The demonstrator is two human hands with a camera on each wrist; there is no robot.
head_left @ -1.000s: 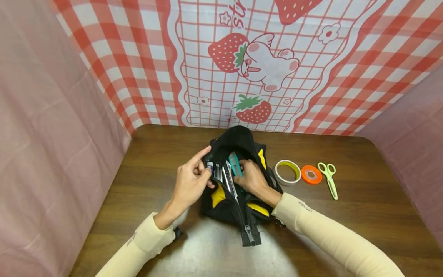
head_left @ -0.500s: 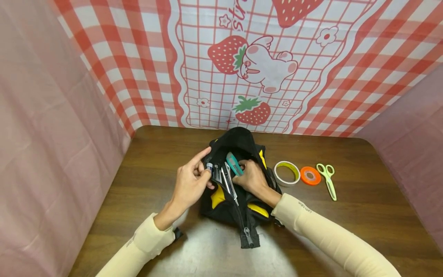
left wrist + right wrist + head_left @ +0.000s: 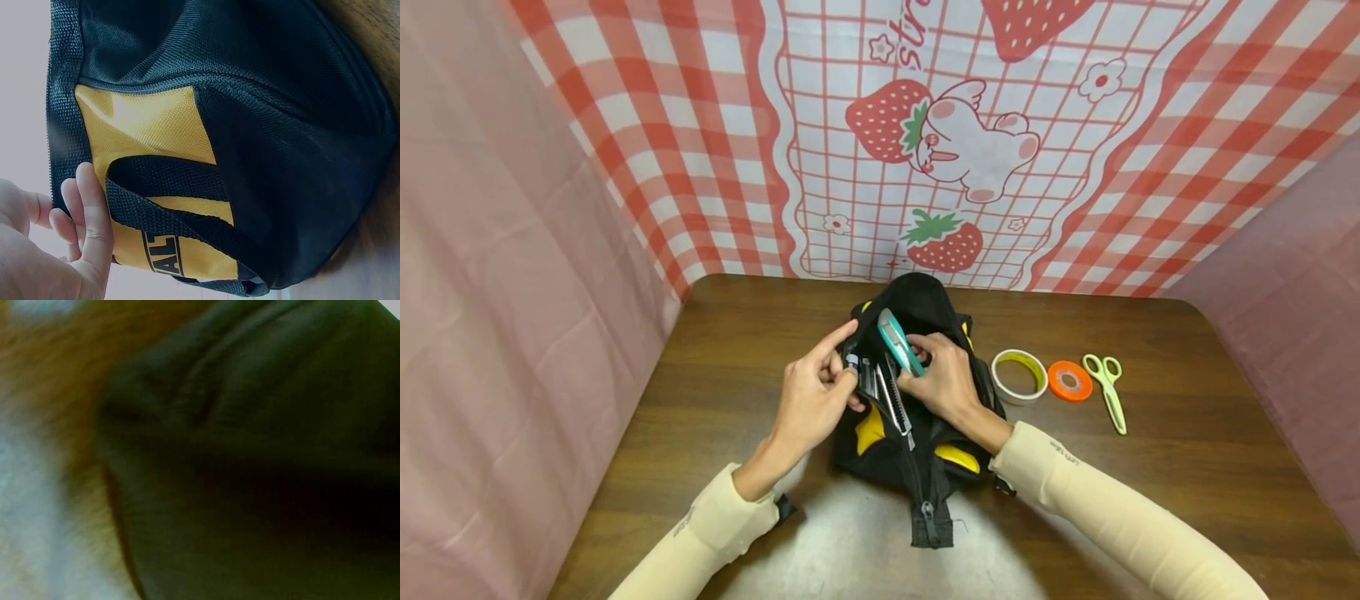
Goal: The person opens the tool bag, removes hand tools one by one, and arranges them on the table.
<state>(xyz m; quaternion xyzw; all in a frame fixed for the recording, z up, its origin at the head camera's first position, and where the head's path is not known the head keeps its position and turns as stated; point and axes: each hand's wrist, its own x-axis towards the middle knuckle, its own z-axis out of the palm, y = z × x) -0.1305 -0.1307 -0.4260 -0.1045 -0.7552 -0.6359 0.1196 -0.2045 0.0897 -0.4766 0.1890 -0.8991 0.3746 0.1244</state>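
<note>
A black-and-yellow tool bag (image 3: 880, 467) stands on the table with its zipped mouth open. My left hand (image 3: 812, 400) pinches the left edge of that mouth; in the left wrist view its fingers (image 3: 94, 212) lie along the zipper edge, beside the webbing handle (image 3: 169, 181). Inside the mouth, my right hand (image 3: 947, 379) grips the lower end of a slim teal-and-grey tool (image 3: 895, 337), whose rounded end points up and left. A silver snap-off knife (image 3: 895, 400) lies in the bag just left of it. Dark bag fabric (image 3: 250, 500) fills most of the blurred right wrist view.
Right of the bag, a roll of white tape (image 3: 1020, 375), an orange tape roll (image 3: 1070, 381) and pale green scissors (image 3: 1108, 392) lie in a row on the wooden table (image 3: 722, 350). A checked strawberry cloth (image 3: 715, 150) hangs behind, with pink curtains at both sides.
The teal-and-grey tool has risen and shifted left within the bag mouth, turning slightly in my right hand. My left hand keeps its place on the edge.
</note>
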